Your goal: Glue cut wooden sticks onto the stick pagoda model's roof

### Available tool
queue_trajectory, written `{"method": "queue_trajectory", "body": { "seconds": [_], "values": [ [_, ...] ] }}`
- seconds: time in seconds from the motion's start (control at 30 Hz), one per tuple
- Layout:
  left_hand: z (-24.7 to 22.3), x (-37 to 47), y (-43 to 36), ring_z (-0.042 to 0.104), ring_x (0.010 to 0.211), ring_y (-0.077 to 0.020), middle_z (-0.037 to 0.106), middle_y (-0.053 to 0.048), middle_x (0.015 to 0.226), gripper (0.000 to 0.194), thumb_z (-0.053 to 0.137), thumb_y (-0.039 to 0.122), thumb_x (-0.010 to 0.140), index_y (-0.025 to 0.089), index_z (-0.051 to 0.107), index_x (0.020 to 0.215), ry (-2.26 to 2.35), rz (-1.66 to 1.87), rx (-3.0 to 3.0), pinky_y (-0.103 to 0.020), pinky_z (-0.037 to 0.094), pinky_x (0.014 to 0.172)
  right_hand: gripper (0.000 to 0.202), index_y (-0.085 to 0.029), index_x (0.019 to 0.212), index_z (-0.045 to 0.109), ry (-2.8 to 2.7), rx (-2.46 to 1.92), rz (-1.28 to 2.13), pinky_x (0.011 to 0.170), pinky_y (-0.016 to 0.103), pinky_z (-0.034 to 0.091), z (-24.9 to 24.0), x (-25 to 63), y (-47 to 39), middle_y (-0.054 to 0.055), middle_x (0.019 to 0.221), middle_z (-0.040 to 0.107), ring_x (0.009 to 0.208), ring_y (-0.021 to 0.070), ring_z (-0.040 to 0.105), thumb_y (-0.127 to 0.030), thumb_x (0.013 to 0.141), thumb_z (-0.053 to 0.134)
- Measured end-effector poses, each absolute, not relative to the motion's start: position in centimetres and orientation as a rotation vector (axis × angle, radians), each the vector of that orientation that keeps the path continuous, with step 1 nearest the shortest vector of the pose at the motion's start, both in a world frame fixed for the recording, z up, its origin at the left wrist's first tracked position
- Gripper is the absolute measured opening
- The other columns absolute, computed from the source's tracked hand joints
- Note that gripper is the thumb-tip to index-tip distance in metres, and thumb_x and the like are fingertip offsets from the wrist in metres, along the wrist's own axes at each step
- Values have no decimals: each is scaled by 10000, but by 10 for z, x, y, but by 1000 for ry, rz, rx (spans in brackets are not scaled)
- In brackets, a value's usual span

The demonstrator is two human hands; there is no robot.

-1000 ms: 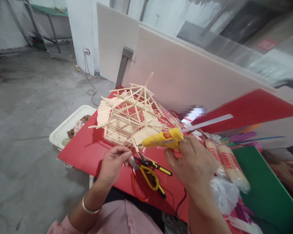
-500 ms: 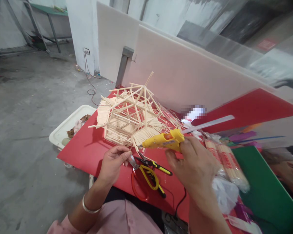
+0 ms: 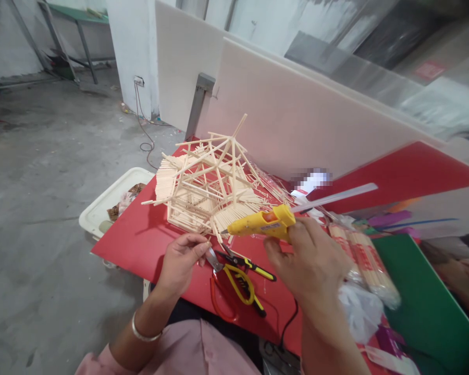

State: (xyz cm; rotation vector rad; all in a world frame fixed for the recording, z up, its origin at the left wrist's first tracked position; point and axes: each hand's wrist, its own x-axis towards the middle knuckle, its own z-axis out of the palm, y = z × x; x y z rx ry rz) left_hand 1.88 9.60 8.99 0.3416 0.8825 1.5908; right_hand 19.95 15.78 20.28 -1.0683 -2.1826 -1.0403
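My right hand (image 3: 310, 258) is wrapped round the grip of a yellow hot glue gun (image 3: 260, 221), whose nozzle points left. A long translucent glue stick (image 3: 336, 197) juts from its back end. The fingertips of my left hand (image 3: 185, 260) are pinched together just below the nozzle; what they hold is too small to make out. Behind the nozzle stands a model building frame made of thin wooden sticks (image 3: 214, 169). Scissors (image 3: 238, 284) with one yellow and one red handle lie beside my left fingers, over black-and-yellow pliers (image 3: 254, 266).
The red tabletop (image 3: 136, 242) carries wrapped bundles of sticks (image 3: 365, 258) and a plastic bag (image 3: 359, 312) at the right. A green board (image 3: 426, 297) lies beyond them. White panels (image 3: 297, 109) stand behind. A white bin (image 3: 97, 208) is at the left, and a cable (image 3: 291, 323) hangs near the front edge.
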Motion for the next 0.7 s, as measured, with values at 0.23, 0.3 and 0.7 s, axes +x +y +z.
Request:
{"method": "queue_trajectory", "body": {
  "seconds": [0.23,0.3,0.7],
  "values": [
    [88,19,94,555,468,-65,675,-14,559,283,894,313,612,133,706,724,853,1597,356,-156,422,463,138,-187,853,556,-2186,-1074,-1006,557,278,379,199,202,159,46,857,686,654,158,568,-253,790,659],
    [89,18,94,555,467,-62,677,-11,560,273,891,307,623,136,706,725,852,1606,362,-151,424,464,145,-187,851,557,-2185,-1075,-987,556,277,374,199,201,158,51,859,684,659,158,571,-271,798,662],
    [102,19,75,612,524,-78,705,-6,656,260,893,300,635,153,701,733,827,1652,386,-138,449,444,524,-159,972,630,-1815,-2104,-90,630,334,392,138,315,145,98,793,635,679,228,556,-630,767,531]
  ]
}}
